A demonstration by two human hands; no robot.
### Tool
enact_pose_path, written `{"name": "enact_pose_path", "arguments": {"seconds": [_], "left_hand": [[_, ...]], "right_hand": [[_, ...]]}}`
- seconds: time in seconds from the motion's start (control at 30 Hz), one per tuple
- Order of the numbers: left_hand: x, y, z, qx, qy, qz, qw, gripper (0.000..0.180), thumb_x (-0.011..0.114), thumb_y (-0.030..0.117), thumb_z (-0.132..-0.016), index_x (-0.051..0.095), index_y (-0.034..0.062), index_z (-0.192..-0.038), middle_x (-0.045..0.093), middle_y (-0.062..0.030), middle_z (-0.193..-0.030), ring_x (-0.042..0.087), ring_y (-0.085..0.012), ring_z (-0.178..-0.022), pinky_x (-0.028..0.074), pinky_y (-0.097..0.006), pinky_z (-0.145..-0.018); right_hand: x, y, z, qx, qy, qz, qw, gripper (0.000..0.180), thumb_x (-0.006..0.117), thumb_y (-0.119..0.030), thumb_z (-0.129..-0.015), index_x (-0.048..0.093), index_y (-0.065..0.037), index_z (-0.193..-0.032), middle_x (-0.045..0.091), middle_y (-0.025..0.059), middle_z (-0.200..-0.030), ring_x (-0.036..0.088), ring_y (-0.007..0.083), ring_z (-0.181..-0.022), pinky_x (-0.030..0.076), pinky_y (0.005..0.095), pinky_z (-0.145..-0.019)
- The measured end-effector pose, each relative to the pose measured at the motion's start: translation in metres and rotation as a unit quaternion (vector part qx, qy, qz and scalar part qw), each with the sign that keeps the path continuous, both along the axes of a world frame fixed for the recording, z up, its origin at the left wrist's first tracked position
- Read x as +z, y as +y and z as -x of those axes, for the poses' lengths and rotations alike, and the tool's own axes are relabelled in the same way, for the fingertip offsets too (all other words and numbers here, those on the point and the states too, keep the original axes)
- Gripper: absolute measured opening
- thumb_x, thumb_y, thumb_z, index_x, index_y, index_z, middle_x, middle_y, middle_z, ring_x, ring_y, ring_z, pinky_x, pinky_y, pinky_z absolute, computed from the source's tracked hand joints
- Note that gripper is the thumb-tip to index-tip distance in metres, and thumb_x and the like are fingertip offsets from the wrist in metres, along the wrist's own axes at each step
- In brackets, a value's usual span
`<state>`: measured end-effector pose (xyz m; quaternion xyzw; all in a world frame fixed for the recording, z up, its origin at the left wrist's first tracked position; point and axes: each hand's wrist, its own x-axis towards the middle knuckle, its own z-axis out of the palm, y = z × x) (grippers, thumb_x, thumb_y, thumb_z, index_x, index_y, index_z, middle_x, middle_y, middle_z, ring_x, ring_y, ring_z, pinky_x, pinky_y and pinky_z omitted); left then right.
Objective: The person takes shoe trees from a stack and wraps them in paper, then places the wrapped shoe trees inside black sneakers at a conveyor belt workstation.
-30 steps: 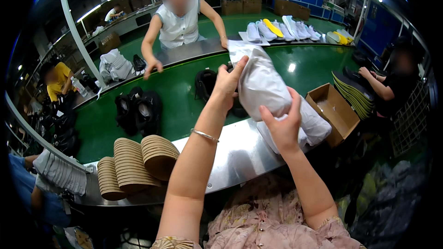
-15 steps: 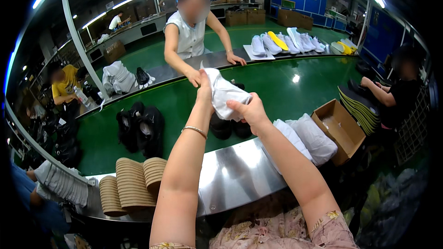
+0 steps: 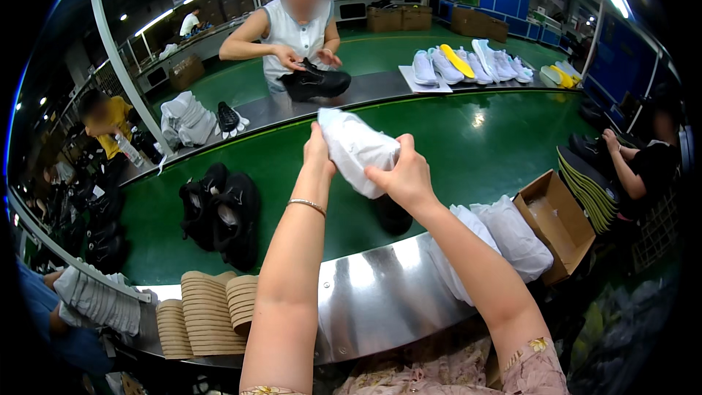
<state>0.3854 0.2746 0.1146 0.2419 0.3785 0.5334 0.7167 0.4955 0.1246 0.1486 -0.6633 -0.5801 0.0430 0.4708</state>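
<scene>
Over the green belt (image 3: 453, 153) I hold a crumpled white paper bundle (image 3: 355, 148) in both hands. My left hand (image 3: 319, 152) is closed on its left side, the fingers mostly hidden behind it. Pinching its right end is my right hand (image 3: 404, 175), thumb in front. What the paper contains, if anything, does not show. Beneath the bundle, partly covered by it and my right hand, a black shoe (image 3: 393, 218) rests on the belt. Across from me a person in a white sleeveless top handles another black shoe (image 3: 316, 83).
A pair of black shoes (image 3: 238, 216) stands left on the belt. Stacked tan insoles (image 3: 208, 314) are on the near metal ledge (image 3: 387, 300). To the right are white-wrapped bundles (image 3: 512, 238), an open cardboard box (image 3: 559, 223) and green-edged soles (image 3: 585, 190). White shoes (image 3: 475, 66) line the far ledge.
The person opposite has drawn back from beside my left hand and now holds a black shoe. The white bundle stays in my hands, slightly turned. The view has shifted a little.
</scene>
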Motion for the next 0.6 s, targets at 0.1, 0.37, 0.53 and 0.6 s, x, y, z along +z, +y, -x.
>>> {"name": "enact_pose_path", "arguments": {"seconds": [0.1, 0.37, 0.53, 0.6], "left_hand": [[0.002, 0.017, 0.022, 0.215, 0.409, -0.041, 0.886, 0.061, 0.05, 0.044, -0.087, 0.045, -0.0066, -0.121, 0.055, -0.022, -0.114, 0.055, -0.0293, -0.104, 0.045, -0.04, -0.087], [0.01, 0.051, 0.011, 0.015, 0.202, -0.094, 0.975, 0.057, 0.06, 0.039, -0.083, 0.054, -0.0128, -0.105, 0.06, -0.0184, -0.1, 0.059, -0.0256, -0.084, 0.047, -0.038, -0.07], [0.015, 0.059, 0.024, -0.066, 0.001, -0.032, 0.997, 0.031, 0.057, 0.032, -0.087, 0.06, 0.0021, -0.093, 0.064, -0.0128, -0.095, 0.061, -0.0269, -0.087, 0.048, -0.042, -0.08], [0.017, 0.059, 0.02, -0.106, -0.054, -0.028, 0.992, 0.027, 0.056, 0.03, -0.087, 0.06, 0.0034, -0.09, 0.064, -0.0129, -0.093, 0.061, -0.0274, -0.087, 0.049, -0.042, -0.08]], "right_hand": [[-0.011, 0.033, -0.001, -0.086, -0.178, -0.068, 0.978, 0.046, 0.07, -0.021, -0.062, 0.042, 0.001, -0.092, 0.056, 0.0179, -0.083, 0.058, 0.0322, -0.079, 0.05, 0.0413, -0.064], [0.007, 0.065, 0.026, 0.034, -0.159, -0.062, 0.985, 0.04, 0.065, -0.02, -0.061, 0.041, 0.001, -0.086, 0.058, 0.0217, -0.076, 0.059, 0.0368, -0.072, 0.049, 0.044, -0.064], [0.006, 0.06, 0.015, 0.047, 0.069, 0.007, 0.997, 0.057, 0.074, -0.029, -0.061, 0.043, 0.005, -0.096, 0.06, 0.0214, -0.084, 0.062, 0.0299, -0.078, 0.05, 0.0356, -0.069], [0.0, 0.062, 0.009, 0.055, 0.15, 0.003, 0.987, 0.057, 0.073, -0.03, -0.059, 0.042, 0.004, -0.093, 0.06, 0.0227, -0.084, 0.062, 0.033, -0.077, 0.049, 0.0377, -0.07]]}}
